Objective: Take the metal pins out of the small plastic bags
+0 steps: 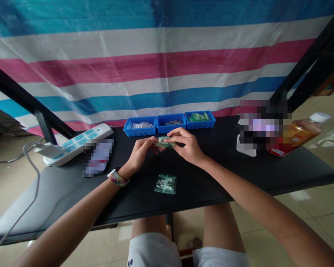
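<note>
Between my two hands, above the black table [200, 178], is a small green plastic bag [164, 142] with whitish contents. My left hand [141, 150] pinches its left side, and a watch with a patterned band is on that wrist. My right hand [187, 144] grips the bag's right side with thumb and fingers. Nearer the table's front edge lies a second green bag [166, 184], flat, with white and metallic-looking pieces inside. Behind my hands stand three blue bins: the left bin [140, 132] holds white pieces, the middle bin [169, 128] metal pieces, the right bin [202, 124] green bags.
At the left lie a white power strip [80, 142] with a plugged-in cable and a phone [98, 159]. On the right are a drink bottle [297, 133], a white stand [246, 146] and a blurred-out device. A striped tarp [161, 74] hangs behind the table.
</note>
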`<control>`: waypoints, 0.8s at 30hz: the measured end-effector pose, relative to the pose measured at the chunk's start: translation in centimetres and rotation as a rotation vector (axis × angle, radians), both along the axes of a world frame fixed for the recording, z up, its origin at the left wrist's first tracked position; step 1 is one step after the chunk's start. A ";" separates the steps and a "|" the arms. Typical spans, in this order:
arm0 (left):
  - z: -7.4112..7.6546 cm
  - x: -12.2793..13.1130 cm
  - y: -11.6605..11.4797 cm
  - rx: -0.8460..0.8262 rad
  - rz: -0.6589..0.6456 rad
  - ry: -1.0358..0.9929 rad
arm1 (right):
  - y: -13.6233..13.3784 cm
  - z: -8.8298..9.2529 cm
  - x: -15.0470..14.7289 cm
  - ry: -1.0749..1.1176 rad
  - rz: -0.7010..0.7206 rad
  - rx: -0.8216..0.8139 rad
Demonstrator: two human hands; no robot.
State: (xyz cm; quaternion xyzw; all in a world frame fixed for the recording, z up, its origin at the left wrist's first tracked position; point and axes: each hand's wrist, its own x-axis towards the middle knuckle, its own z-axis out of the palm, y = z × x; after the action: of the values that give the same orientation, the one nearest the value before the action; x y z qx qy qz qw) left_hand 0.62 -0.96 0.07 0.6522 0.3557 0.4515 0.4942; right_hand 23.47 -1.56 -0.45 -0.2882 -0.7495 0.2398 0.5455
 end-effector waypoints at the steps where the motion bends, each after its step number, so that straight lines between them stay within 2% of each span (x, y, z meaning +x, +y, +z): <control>1: 0.1 0.1 0.0 0.006 0.016 0.010 | 0.1 -0.1 0.0 -0.016 0.003 0.000; 6: 0.6 0.3 -0.1 0.054 0.073 0.075 | -0.1 -0.2 -0.1 -0.018 0.028 -0.038; 12: 0.7 0.1 -0.1 0.080 0.082 0.103 | -0.3 -0.6 -0.7 0.241 0.178 -0.452; 18: 0.4 0.5 -0.7 0.081 0.064 0.183 | 0.6 -1.7 -1.3 0.268 0.177 -0.526; 21: 0.2 0.4 -0.7 0.104 0.113 0.253 | 2.2 -1.5 0.2 0.287 0.070 -0.451; 22: 0.2 0.2 -0.7 0.115 0.116 0.280 | 3.1 -1.3 1.2 0.308 -0.021 -0.396; 24: 0.2 -0.1 -0.5 0.133 0.101 0.325 | 4.9 -0.9 3.9 0.325 -0.289 -0.238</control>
State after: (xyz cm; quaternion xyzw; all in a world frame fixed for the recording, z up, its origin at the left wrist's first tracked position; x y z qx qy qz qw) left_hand 0.49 -1.46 0.32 0.7293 0.4324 0.3868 0.3626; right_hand 27.42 3.37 -1.37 -0.4122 -0.5693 0.2890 0.6500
